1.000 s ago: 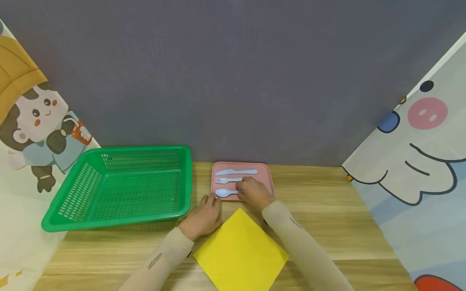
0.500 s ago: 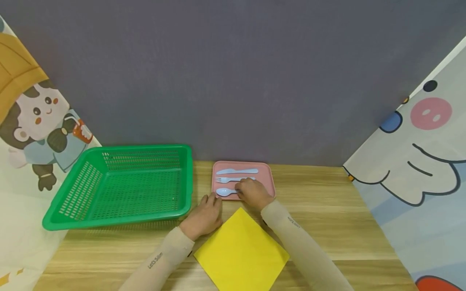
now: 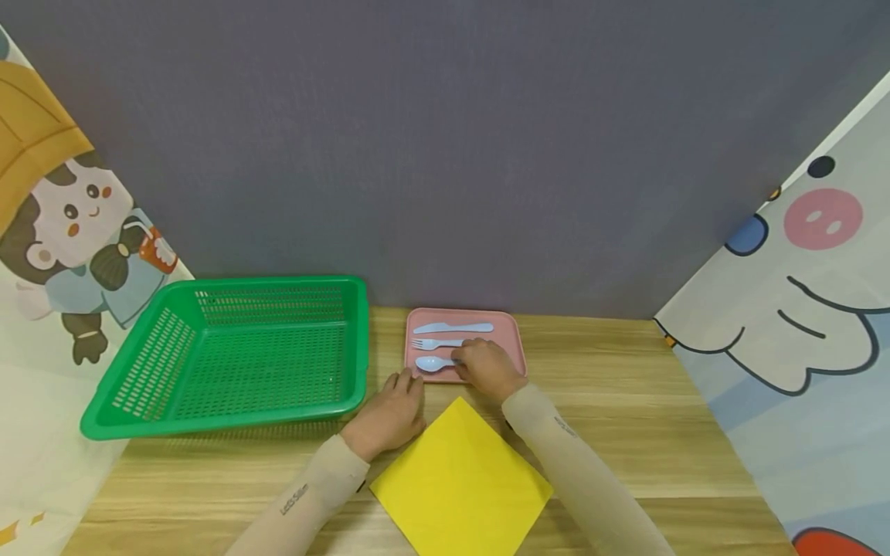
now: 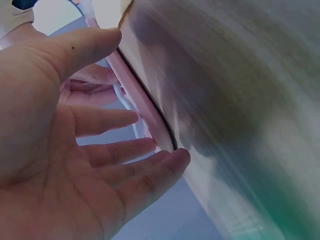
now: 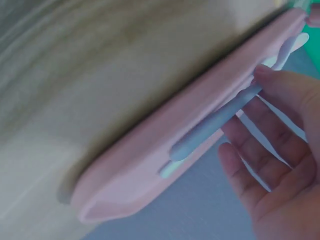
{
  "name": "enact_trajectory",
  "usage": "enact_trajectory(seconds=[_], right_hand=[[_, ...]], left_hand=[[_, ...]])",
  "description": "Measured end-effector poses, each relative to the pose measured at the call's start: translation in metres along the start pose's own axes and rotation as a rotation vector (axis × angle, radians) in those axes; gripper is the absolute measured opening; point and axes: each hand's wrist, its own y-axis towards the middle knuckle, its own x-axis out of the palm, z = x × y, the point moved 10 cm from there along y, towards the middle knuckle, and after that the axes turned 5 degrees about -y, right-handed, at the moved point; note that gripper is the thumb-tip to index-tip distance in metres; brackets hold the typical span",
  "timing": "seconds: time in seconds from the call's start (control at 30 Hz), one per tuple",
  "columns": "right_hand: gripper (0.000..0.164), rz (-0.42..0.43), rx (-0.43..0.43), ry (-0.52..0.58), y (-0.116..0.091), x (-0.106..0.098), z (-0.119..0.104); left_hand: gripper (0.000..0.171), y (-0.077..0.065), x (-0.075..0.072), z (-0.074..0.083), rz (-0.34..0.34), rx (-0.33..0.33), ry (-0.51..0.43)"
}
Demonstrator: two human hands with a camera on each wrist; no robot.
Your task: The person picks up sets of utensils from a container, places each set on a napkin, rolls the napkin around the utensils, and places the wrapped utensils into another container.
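A pink tray (image 3: 514, 340) lies on the wooden table against the grey back wall. On it a pale blue knife (image 3: 452, 328), a fork (image 3: 431, 344) and a spoon (image 3: 431, 364) lie roughly parallel, one below the other. My right hand (image 3: 487, 368) pinches the spoon by its handle between thumb and fingers; in the right wrist view the handle (image 5: 215, 120) shows above the tray surface. The hand hides the fork's handle end in the head view. My left hand (image 3: 391, 413) is at the tray's near left corner, fingertips right at the rim, fingers loosely extended (image 4: 145, 185).
Left of the tray stands a large green basket (image 3: 267, 422) with slotted sides. A yellow square sheet (image 3: 460, 483) lies corner-up between my forearms, in front of the tray. Cartoon-printed panels border the table at both sides.
The spoon has shifted slightly to the right and toward the fork, along with my right hand. My left hand stays at the tray corner.
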Motion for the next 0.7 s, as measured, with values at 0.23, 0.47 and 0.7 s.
enact_trajectory(seconds=[0.23,0.47,0.7], right_hand=[[0.007,0.070,-0.022,-0.034,-0.014,-0.025,-0.007],[0.014,0.116,-0.051,-0.078,-0.039,-0.052,-0.026],[0.004,0.108,-0.041,-0.105,-0.059,-0.060,-0.040]], left_hand=[[0.052,-0.018,-0.010,0.018,0.037,0.082,0.085],[0.057,-0.039,-0.008,0.038,-0.069,0.108,0.091],[0.059,-0.060,-0.012,0.058,-0.048,0.152,0.091]])
